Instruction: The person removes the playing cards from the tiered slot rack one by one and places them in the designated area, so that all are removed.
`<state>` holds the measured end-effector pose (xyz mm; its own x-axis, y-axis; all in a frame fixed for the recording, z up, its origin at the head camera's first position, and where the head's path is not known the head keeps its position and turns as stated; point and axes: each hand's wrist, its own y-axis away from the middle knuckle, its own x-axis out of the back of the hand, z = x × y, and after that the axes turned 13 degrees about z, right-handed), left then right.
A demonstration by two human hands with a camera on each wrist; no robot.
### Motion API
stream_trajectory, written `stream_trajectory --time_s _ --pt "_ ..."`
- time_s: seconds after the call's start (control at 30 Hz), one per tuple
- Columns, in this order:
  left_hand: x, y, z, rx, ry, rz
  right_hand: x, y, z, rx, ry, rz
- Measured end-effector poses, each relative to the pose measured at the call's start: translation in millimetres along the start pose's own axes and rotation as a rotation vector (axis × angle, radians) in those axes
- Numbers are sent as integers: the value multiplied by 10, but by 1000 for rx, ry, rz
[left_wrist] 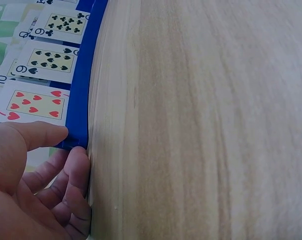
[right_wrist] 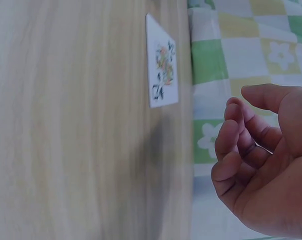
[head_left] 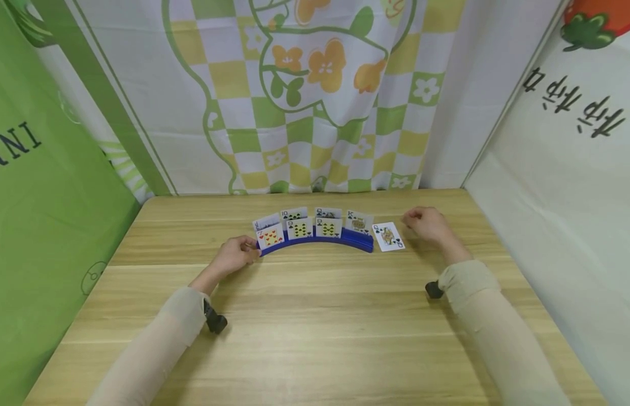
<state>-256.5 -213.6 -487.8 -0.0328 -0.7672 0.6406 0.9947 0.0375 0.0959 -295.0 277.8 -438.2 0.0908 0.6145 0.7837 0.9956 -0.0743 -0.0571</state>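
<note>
We see a wooden worktop (head_left: 315, 316) filling the lower half of the head view, walled in at 12 o'clock by a checked green, yellow and white cloth (head_left: 304, 96) with orange flowers, at 9 o'clock by a green panel (head_left: 45, 214) and at 3 o'clock by a white panel (head_left: 563, 186) with dark lettering.

Toward 12 o'clock on the worktop stands a curved blue card holder (head_left: 317, 241), its arc bowed away from us. It carries playing cards upright in two rows. In the front row we read a seven of hearts (head_left: 270, 235) at the 9 o'clock end, then two nines with black pips (head_left: 300, 228); the left wrist view shows one as spades, the next as clubs. Behind them stands a ten (head_left: 294, 213), and further cards whose faces we cannot make out. A face card (head_left: 359, 224) stands at the 3 o'clock end.

Just beside that end, lying flat and face up on the wood, is a lone queen card (head_left: 388, 236), apart from the holder.

Our left hand (head_left: 236, 255) rests at the holder's 9 o'clock tip, with the thumb and curled fingers (left_wrist: 73, 170) pinching the blue end. Our right hand (head_left: 427, 224) hovers at 3 o'clock of the queen, near it without touching, fingers loosely curled around nothing.

A small dark camera mount (head_left: 215, 321) sits under each wrist.
</note>
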Motion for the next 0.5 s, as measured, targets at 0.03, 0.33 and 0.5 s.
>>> stream_trajectory --time_s 0.03,0.33,0.5 --pt "0 2 -2 -2 -2 -3 3 4 -19 4 0 -2" --pt "-4 1 -18 -7 5 -1 32 31 -181 70 -6 14" --pt "-6 -9 -9 -20 3 0 53 48 -245 76 -23 17"
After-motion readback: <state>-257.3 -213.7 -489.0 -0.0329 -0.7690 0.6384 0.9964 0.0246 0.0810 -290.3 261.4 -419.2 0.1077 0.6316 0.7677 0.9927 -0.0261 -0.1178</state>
